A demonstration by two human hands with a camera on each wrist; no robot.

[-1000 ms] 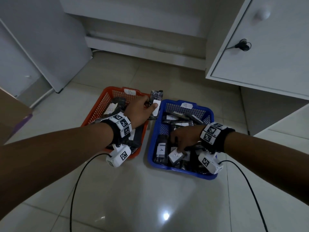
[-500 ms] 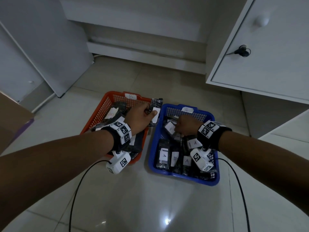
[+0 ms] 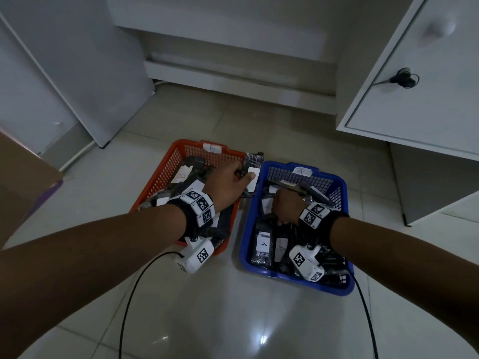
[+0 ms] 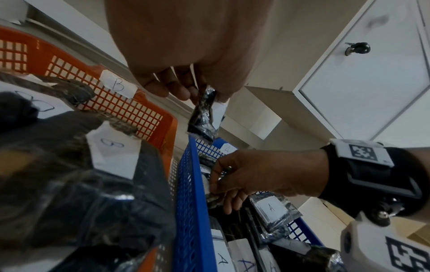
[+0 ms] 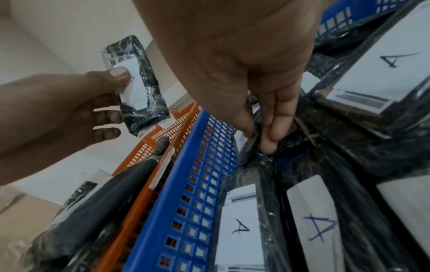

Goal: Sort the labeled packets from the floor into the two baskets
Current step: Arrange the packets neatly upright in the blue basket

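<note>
Since 1 second ago the right hand (image 3: 286,209) has travelled from the lower part of the blue plastic mesh basket (image 3: 334,186) toward its upper end, fingers now pinching the packets there, probably to tidy them. The left hand (image 3: 228,181) pinches a black plastic-wrapped packet with a white label (image 3: 252,168) at frame centre above the 2 rims beside the orange plastic mesh basket (image 3: 166,168), seemingly to read it.

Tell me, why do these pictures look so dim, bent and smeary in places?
Head view: dim room, a lamp's glare on the floor tiles, cupboard edges bowed by the wide lens. Left wrist view: the near packets in the orange basket are blurred. Right wrist view: the right hand looms huge, blue basket wall stretched.
</note>
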